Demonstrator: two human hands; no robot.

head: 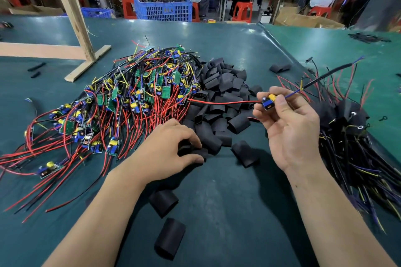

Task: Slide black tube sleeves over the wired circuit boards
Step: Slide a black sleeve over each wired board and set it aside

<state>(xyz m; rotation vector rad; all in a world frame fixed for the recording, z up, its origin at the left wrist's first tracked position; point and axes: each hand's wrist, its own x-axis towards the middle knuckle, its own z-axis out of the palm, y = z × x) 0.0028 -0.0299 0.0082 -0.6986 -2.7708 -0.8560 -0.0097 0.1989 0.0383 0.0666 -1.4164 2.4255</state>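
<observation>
My right hand [288, 123] pinches a small circuit board [268, 101] with blue and yellow parts, held above the table. Its red wire trails left over the sleeve pile and a black cable runs up to the right. My left hand [173, 149] rests on the near edge of the heap of black tube sleeves [221, 102], its fingers curled round one black sleeve [191, 151]. A large tangle of bare wired boards [121, 102] with red, black and yellow leads lies to the left.
Boards covered in black sleeves lie heaped at the right [347, 119]. Loose sleeves [169, 236] lie near me on the green mat. A wooden frame [71, 17] stands at the far left. Seated people and a blue crate [162, 6] are beyond the table.
</observation>
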